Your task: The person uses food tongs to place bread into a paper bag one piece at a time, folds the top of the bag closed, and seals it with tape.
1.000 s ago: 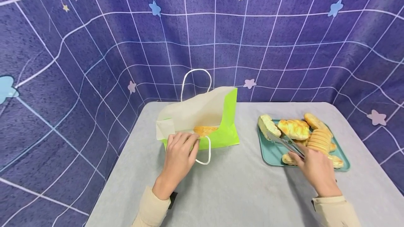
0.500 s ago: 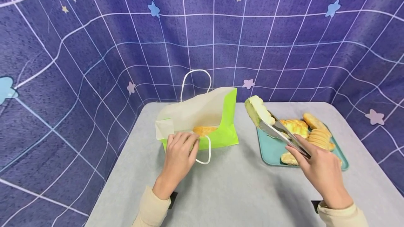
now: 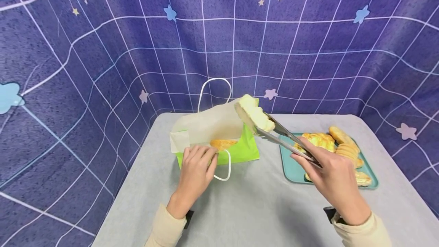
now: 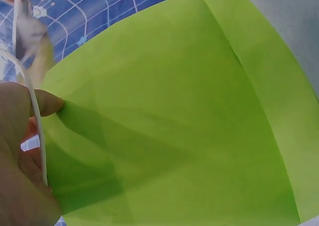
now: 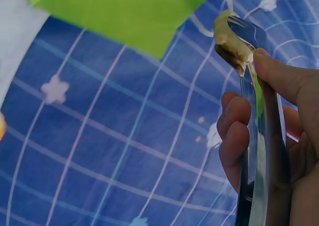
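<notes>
Pale lumpy bread (image 3: 253,113) has swung left in silver metal tongs (image 3: 287,147) the right hand (image 3: 337,178) squeezes; left hand (image 3: 196,167) pinches lime-green paper bag (image 3: 247,151); slackened pressure might drop the bread.

Both sleeves (image 3: 166,227) are cream, with black pieces (image 3: 188,219), perhaps straps, at the wrists (image 3: 177,206).

The bag (image 3: 241,154) is on the table (image 3: 253,209), left of the tray (image 3: 291,167). A pastry (image 3: 223,144) lies in the bag; several breads (image 3: 320,140) lie on the tray. The left hand (image 3: 197,167) is at the bag's front edge. The tongs (image 3: 286,146), in the right hand (image 3: 336,172), hold a piece of bread (image 3: 253,114) before the bag's right end. The curtain (image 3: 219,35) is behind the table.
</notes>
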A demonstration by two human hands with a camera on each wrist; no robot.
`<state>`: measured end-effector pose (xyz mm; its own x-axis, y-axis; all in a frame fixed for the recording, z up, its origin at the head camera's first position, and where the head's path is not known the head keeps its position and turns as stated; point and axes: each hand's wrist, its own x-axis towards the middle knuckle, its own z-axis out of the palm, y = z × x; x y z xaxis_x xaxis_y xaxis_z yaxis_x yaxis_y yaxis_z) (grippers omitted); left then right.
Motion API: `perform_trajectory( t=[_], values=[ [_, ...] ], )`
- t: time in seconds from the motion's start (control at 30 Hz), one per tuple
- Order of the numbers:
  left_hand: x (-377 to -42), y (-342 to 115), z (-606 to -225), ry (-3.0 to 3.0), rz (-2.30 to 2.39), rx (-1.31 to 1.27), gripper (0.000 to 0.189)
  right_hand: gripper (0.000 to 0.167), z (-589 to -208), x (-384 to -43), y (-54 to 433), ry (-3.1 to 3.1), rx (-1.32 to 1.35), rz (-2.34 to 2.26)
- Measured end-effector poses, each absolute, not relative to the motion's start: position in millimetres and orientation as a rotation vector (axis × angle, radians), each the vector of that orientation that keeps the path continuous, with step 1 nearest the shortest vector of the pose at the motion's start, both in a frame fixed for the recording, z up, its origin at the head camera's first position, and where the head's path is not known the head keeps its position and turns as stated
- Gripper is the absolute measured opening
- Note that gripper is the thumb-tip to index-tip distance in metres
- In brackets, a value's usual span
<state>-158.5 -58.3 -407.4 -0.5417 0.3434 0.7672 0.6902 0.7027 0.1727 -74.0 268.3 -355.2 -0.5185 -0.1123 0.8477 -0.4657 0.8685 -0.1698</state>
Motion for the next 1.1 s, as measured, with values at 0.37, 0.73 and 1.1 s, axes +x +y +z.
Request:
perform_trajectory(
  t=[0.37, 0.73, 1.1],
  values=[
    [-158.3, -59.1, -408.6, -2.164, -0.6, -0.788, 0.011, 0.042, -339.3, -92.8, 231.3, -2.133, 0.572, 0.49],
    [-153.6, -59.7, -410.7, -2.142, -0.603, -0.808, 0.01, 0.044, -346.3, -110.3, 212.7, -2.175, 0.631, 0.462],
    [-153.8, -59.9, -409.7, -2.156, -0.611, -0.804, 0.012, 0.047, -350.9, -115.5, 207.8, -2.219, 0.641, 0.475]
  ],
)
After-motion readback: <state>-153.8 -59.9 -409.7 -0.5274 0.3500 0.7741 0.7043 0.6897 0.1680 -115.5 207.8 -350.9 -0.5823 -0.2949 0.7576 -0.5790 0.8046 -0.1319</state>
